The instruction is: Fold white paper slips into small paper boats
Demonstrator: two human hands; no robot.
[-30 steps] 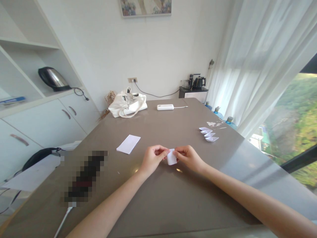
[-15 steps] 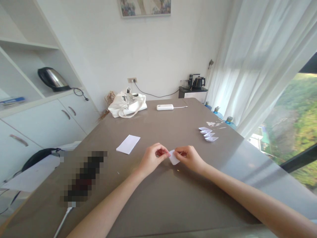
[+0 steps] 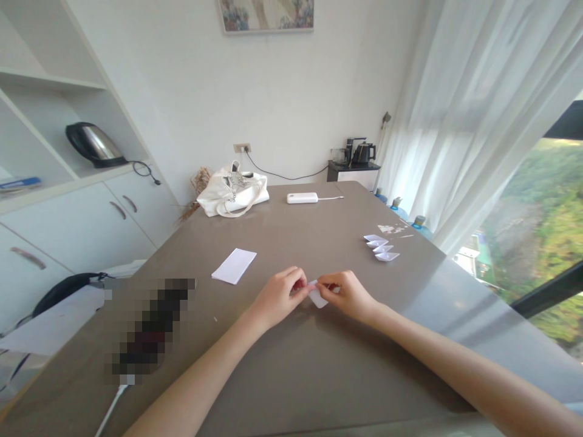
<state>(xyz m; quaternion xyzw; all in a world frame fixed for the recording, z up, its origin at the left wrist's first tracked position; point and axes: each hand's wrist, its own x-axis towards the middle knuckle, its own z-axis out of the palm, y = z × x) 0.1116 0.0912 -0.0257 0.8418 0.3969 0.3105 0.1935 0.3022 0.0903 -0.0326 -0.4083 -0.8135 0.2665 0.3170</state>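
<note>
A small white folded piece of paper [image 3: 316,297] is pinched between both my hands just above the grey-brown table [image 3: 291,364]. My left hand [image 3: 277,295] is closed, its fingertips gripping the paper's left edge. My right hand [image 3: 347,293] is closed on the paper's right edge, thumb and forefinger together. A flat white paper sheet [image 3: 234,266] lies to the left beyond my hands. Several small folded paper shapes [image 3: 381,247] lie in a row to the right.
A white bag [image 3: 233,192] and a white power bank [image 3: 302,198] with a cable sit at the table's far end. A blurred dark object [image 3: 146,331] lies at the left near the table edge. A kettle [image 3: 91,144] stands on the left shelf. Curtains hang at right.
The folded paper has shrunk in view and tilted as my fingers worked it closer together. Both hands stayed in about the same place above the table.
</note>
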